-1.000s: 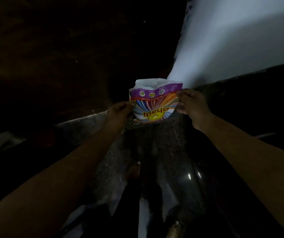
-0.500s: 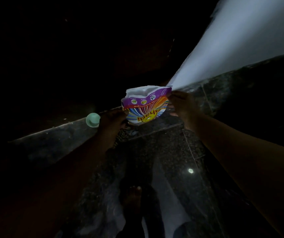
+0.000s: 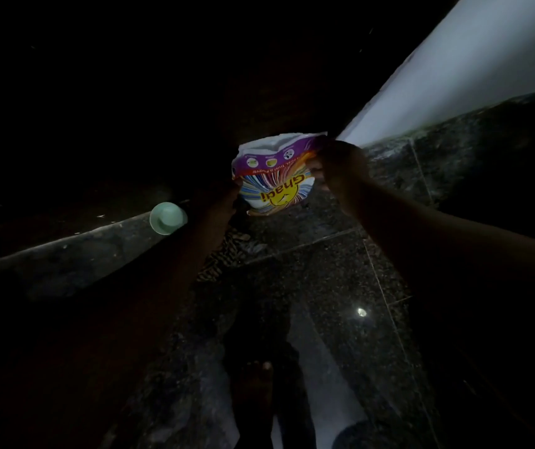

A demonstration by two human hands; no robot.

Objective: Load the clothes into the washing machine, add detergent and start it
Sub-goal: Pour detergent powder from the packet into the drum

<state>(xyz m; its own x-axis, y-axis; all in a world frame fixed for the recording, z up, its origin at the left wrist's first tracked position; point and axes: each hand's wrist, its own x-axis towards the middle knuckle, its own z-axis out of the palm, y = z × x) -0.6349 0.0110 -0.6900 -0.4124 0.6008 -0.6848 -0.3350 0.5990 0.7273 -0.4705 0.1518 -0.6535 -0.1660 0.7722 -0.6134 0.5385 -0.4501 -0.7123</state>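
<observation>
Above the dark speckled floor (image 3: 324, 270), the person is holding the detergent packet (image 3: 276, 179) out between both arms, its torn mouth facing away from them. The right hand (image 3: 337, 163) is pinching the top right corner; the left hand (image 3: 224, 202) is gripping the left edge, its fingers lost in shadow. Judging from this, they should be parting the mouth gently, keeping it level, and measuring over the green cup (image 3: 167, 218) on the ledge nearby.
</observation>
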